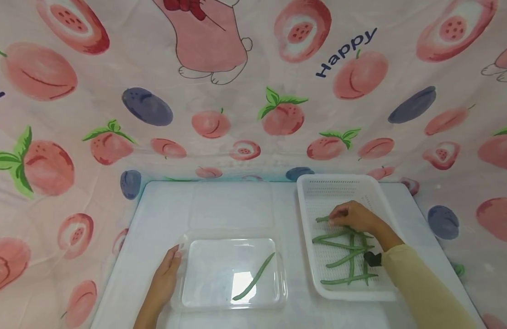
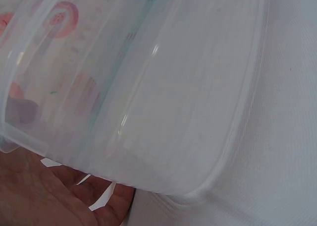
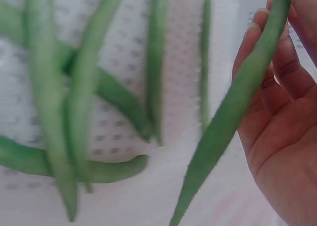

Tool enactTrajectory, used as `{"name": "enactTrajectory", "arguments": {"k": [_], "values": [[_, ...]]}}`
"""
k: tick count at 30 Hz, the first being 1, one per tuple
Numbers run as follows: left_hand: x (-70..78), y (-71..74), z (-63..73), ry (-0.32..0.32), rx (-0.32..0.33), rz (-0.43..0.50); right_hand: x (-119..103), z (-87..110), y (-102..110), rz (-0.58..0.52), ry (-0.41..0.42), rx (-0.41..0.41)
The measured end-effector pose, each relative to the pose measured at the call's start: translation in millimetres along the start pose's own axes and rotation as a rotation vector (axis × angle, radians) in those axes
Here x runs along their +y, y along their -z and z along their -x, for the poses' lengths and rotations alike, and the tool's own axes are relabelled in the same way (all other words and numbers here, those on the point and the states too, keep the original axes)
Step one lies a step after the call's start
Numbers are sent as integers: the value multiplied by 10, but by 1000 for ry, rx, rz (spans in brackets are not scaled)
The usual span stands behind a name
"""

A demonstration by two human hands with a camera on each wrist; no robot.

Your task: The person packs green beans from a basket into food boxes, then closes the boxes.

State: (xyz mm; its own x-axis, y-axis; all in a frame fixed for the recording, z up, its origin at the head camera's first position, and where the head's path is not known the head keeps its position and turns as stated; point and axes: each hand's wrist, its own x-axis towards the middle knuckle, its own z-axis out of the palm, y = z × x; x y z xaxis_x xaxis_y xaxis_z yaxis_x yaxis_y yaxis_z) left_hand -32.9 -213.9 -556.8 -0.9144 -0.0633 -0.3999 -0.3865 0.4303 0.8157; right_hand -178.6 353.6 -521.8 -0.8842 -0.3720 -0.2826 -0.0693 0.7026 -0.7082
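My right hand (image 1: 354,216), over the white basket, pinches a green bean (image 3: 242,92) near one end with thumb and fingers. In the right wrist view the bean hangs slantwise in front of the palm. Below it, several green beans (image 1: 347,259) lie crossed on the floor of the white perforated basket (image 1: 301,205). My left hand (image 1: 165,276) rests against the left side of a clear plastic box (image 1: 226,307), its fingers (image 2: 116,203) along the outer wall under the rim. A single green bean (image 1: 254,278) lies slanted in the box's right half.
Both containers stand side by side on a white table (image 1: 167,201), the box left and the basket right. A fruit-printed cloth (image 1: 237,100) hangs behind and at both sides. A black band (image 1: 373,259) sits at the right wrist, beside a pale yellow sleeve (image 1: 418,283).
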Motion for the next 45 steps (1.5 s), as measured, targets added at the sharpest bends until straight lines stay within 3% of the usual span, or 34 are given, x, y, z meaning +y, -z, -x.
{"name": "enactTrajectory", "arguments": {"k": [12,21,28,45], "values": [[9,-9,-12,33,-6,-15,-306,-13,94,9,34,30],[12,-6,-16,15,-6,-22,-549,-43,85,-5,62,32],[-18,-4,-18,-4,-8,-18,-783,-95,-47,-8,101,30],[15,-8,0,-2,2,-28,-1383,-148,-409,-76,223,-82]]}}
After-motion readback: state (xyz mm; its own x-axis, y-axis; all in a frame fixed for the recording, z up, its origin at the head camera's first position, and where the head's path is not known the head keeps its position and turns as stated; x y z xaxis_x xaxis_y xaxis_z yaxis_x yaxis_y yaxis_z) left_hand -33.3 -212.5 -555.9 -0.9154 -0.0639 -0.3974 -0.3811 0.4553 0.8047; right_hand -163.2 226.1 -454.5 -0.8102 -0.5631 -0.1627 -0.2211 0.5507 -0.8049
